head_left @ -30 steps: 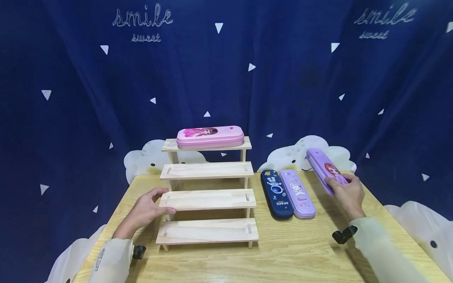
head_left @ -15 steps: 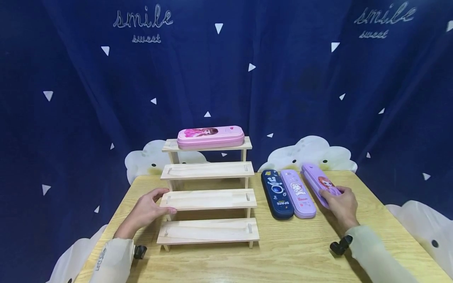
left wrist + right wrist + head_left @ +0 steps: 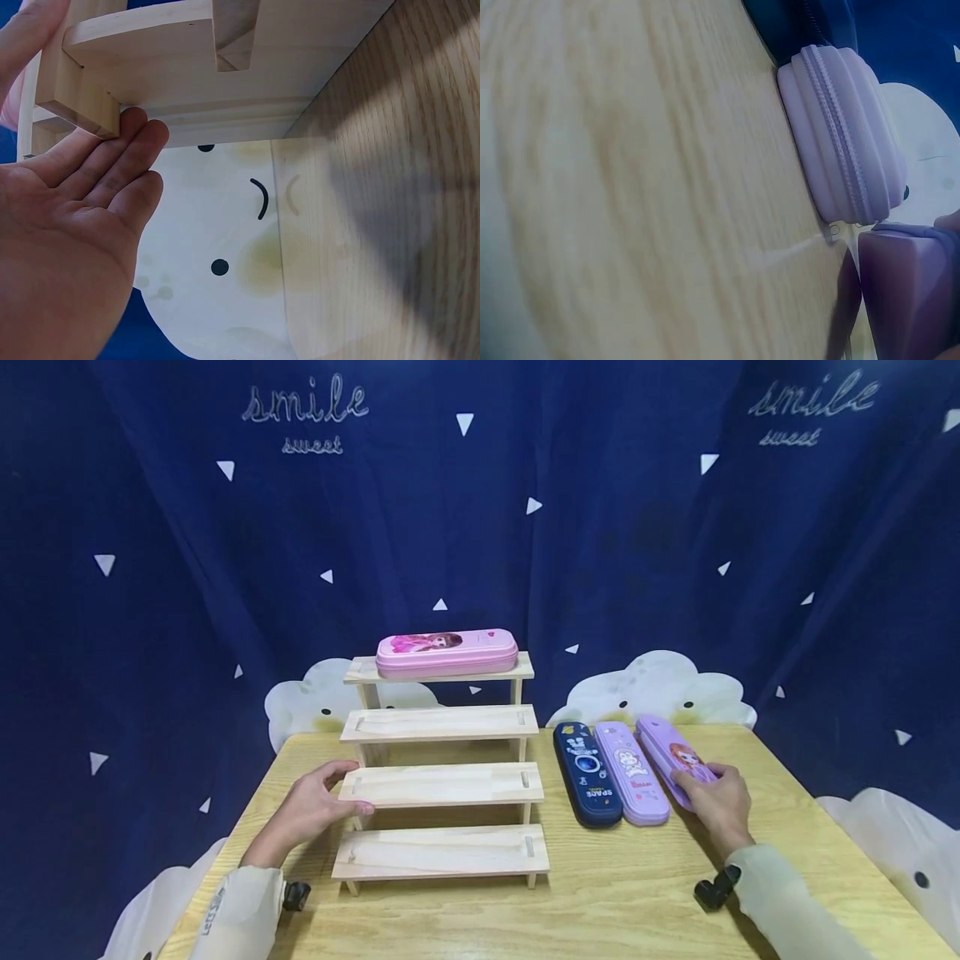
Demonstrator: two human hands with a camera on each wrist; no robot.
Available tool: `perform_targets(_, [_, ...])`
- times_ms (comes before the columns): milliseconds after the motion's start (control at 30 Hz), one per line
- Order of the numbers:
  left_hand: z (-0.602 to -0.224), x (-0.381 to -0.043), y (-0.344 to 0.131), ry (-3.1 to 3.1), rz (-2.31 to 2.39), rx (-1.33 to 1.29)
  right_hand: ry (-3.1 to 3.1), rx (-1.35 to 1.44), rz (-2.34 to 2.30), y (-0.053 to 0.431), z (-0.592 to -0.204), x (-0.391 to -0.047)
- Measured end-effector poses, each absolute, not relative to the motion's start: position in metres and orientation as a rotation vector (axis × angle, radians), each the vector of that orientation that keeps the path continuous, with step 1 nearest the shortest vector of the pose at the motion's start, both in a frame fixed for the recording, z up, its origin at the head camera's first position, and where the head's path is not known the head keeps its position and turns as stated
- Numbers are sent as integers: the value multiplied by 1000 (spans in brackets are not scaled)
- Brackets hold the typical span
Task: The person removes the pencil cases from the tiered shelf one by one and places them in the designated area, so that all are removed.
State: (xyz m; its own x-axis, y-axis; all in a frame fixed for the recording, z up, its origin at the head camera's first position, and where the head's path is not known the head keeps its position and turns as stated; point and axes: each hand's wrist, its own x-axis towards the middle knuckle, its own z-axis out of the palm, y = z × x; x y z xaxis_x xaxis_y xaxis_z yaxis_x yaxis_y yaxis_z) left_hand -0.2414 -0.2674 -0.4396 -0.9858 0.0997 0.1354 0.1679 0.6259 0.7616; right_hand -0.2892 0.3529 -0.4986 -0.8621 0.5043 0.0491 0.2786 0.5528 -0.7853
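Note:
Between its thumb and fingers my right hand [image 3: 723, 806] holds a purple pencil case [image 3: 660, 747] with a red-haired girl printed on it. This case lies slantwise at the right of a lilac pencil case [image 3: 633, 772] with a white cartoon animal. In the right wrist view the held case's end [image 3: 904, 292] appears just beside the zipped lilac one, slightly off the table. My left hand [image 3: 307, 806] grips the left end of a stepped wooden rack [image 3: 442, 785], at its second-lowest shelf. In the left wrist view several fingers [image 3: 127, 161] reach under the wood.
On the rack's top shelf lies a pink pencil case [image 3: 450, 656]. A navy space-themed pencil case [image 3: 585, 777] sits between the rack and the lilac case. Behind the wooden table [image 3: 600, 902] hangs a dark blue curtain [image 3: 637, 527] with white clouds.
My right hand has lowered the purple pencil case and moved it left, close beside the lilac case. The left hand and the rack have stayed in place.

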Motion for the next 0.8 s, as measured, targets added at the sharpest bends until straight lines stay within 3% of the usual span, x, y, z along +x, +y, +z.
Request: perform_targets(800, [-442, -242, -269, -2763, -1308, -234, -2562, -603, 1177, 345, -508, -290])
